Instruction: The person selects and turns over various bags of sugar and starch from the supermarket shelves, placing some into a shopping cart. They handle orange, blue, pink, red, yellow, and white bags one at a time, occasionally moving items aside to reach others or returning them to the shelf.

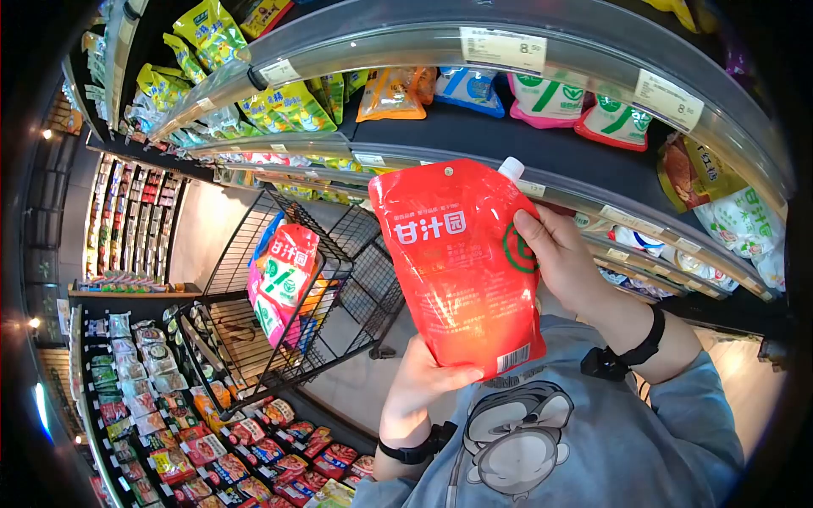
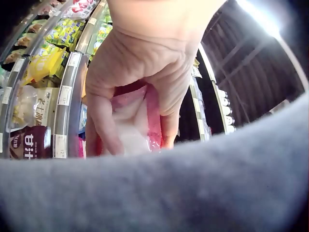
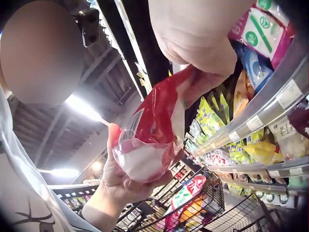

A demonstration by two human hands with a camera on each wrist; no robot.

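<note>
Both hands hold up a red stand-up pouch (image 1: 461,262) with white lettering and a white spout cap at its top corner. My right hand (image 1: 563,258) grips its upper right edge, thumb on the front. My left hand (image 1: 428,372) holds the bottom, thumb curled over the lower edge near the barcode. In the left wrist view the fingers (image 2: 104,121) wrap the pouch's (image 2: 137,121) pale base. In the right wrist view the right hand (image 3: 203,34) pinches the pouch (image 3: 154,121) from above while the left hand (image 3: 120,179) cups it beneath.
A black wire shopping basket (image 1: 339,254) stands left of the pouch and holds a similar red pouch (image 1: 284,279) and other packets. Curved store shelves (image 1: 508,51) with price tags and bagged goods fill the top and right. Racks of snack packets (image 1: 212,449) run along the lower left.
</note>
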